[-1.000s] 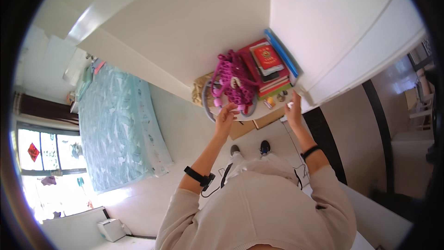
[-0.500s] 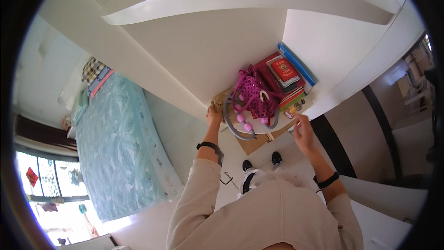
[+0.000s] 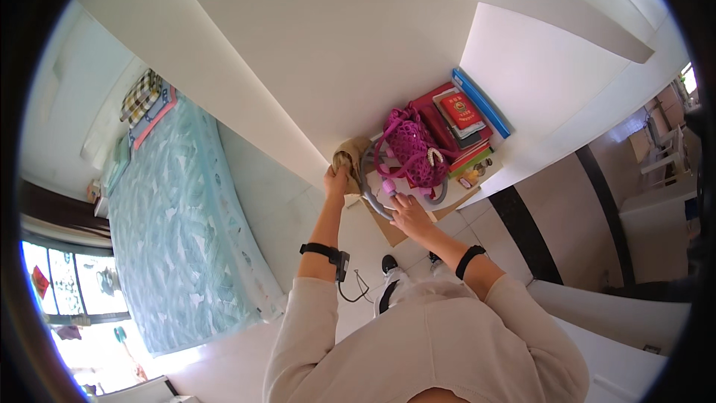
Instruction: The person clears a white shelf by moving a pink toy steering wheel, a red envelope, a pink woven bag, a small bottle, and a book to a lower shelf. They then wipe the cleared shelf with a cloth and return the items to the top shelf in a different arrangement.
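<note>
At the shelf's left front corner, my left hand (image 3: 336, 180) is closed on a crumpled tan bag-like thing (image 3: 356, 158). My right hand (image 3: 408, 214), fingers stretched out, touches or hovers just over the front of a grey curved massage roller (image 3: 365, 179) with pink beads; exact contact is hard to make out. Behind the roller lies a magenta woven bag (image 3: 412, 151) with looped handles, covering part of it.
Right of the bag are stacked red folders (image 3: 435, 101), a red booklet (image 3: 460, 110), a blue folder (image 3: 485, 108) and small trinkets (image 3: 470, 177). White cabinet walls (image 3: 552, 67) enclose the shelf. A bed (image 3: 186, 231) with a pale blue cover stands at left.
My right hand has moved left, from the trinkets to the front of the grey massage roller. My left hand stays at the tan thing, which now stands up more.
</note>
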Tool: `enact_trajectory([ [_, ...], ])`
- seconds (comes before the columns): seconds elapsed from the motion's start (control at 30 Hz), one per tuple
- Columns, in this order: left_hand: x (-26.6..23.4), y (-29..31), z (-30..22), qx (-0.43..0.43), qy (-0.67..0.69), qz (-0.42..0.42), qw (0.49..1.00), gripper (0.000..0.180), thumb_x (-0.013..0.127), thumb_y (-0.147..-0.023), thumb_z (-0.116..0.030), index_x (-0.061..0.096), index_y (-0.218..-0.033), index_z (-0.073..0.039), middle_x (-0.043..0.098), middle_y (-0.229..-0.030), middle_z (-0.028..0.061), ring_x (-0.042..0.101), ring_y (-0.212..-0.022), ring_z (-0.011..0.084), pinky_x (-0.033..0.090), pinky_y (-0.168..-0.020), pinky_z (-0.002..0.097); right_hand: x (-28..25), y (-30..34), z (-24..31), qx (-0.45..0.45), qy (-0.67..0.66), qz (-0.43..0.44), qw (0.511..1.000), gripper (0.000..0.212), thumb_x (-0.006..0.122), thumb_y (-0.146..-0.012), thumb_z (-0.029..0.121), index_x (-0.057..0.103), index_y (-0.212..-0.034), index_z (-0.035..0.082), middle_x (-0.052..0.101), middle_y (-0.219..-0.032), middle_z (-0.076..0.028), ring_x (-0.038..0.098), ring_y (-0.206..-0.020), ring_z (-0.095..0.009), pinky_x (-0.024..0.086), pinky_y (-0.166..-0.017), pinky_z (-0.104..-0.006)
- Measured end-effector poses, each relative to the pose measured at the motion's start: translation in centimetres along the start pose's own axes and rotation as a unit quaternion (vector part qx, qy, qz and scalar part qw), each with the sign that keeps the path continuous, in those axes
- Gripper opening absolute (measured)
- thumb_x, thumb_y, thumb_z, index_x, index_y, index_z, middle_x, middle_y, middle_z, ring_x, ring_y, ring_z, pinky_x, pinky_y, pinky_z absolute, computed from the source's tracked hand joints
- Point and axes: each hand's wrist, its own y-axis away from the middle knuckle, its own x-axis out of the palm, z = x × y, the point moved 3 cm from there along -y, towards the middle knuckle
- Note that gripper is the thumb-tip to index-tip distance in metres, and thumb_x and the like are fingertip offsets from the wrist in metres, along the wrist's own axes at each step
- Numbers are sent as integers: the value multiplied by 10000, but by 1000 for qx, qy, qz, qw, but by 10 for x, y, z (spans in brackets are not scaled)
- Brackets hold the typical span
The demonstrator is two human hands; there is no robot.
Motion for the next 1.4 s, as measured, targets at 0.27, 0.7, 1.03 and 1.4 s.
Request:
enact_trajectory([
  [0.27,-52,99,-84,-30,268,93,958,422,526,-936,-162,492,-1349,-80,567,-1272,77,542,-1183,206,463,-974,344,29,-5,-4,44,64,63,995,336,729,-803,387,758,-930,78,539,-1345,-114,382,-1331,-300,367,-1029,-468],
  [0.7,-97,187,-134,21,329,373,868,684,544,-689,-109,503,-1366,-28,444,-1457,161,440,-1338,327,354,-1128,422,-148,-24,37,101,-638,-204,735,549,730,-887,320,524,-1301,24,560,-1292,-165,477,-1284,-261,401,-1053,-393],
  [1.03,16,288,-240,466,-74,479,740,684,680,-902,-393,458,-1434,-26,340,-1521,249,336,-1406,419,277,-1149,510,-258,45,12,158,-611,-279,723,567,817,-747,100,576,-1246,-19,665,-1172,-117,644,-1077,-194,505,-933,-331],
  [1.4,39,393,-498,826,-253,87,496,543,754,-804,-216,593,-1304,-81,513,-1401,185,537,-1260,364,399,-1086,506,-573,128,-65,-59,-283,-573,767,716,877,-698,146,520,-1295,-25,549,-1301,-205,599,-1147,-307,516,-969,-408],
])
